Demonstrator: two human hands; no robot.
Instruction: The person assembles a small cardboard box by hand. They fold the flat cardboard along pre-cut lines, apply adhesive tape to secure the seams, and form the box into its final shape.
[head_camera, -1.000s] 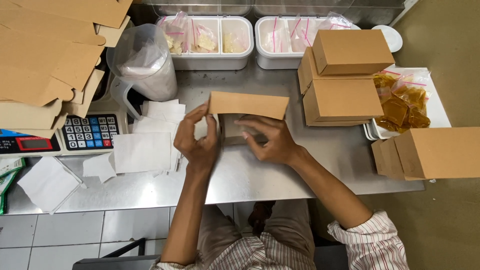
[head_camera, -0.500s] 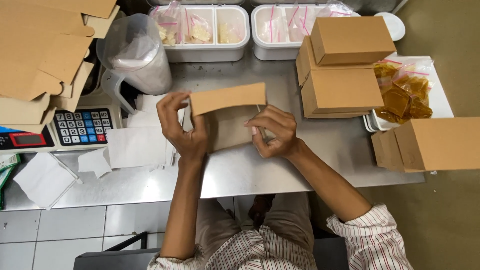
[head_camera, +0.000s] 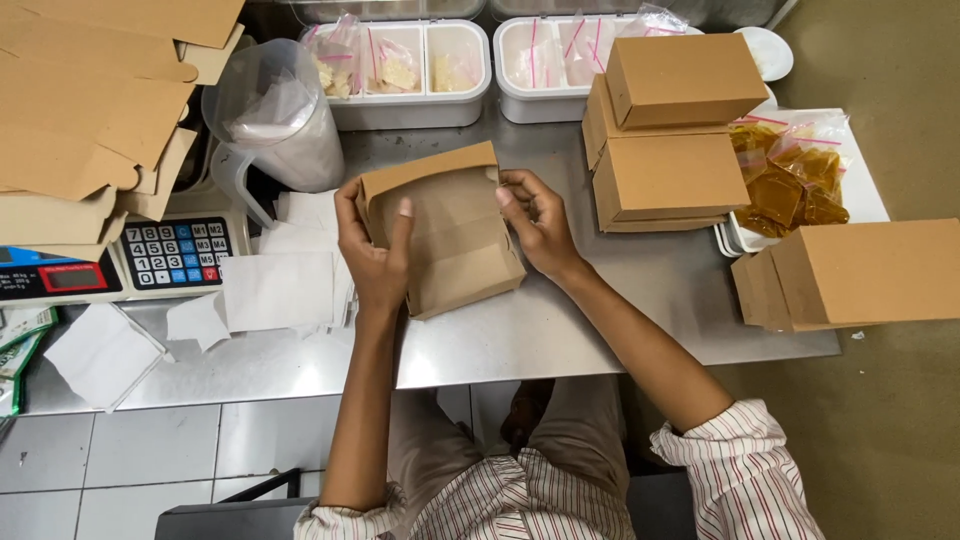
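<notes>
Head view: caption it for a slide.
Both hands fold a brown box over a steel table beside stacked boxes.

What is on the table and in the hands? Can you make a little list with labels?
left hand: grips the left side of the brown cardboard box
right hand: pinches the box's right edge
box: half folded, held above the metal table
right of hands: closed brown boxes, stacked
left of hands: white paper sheets, scale with keypad
back: plastic jug, white tubs
</notes>
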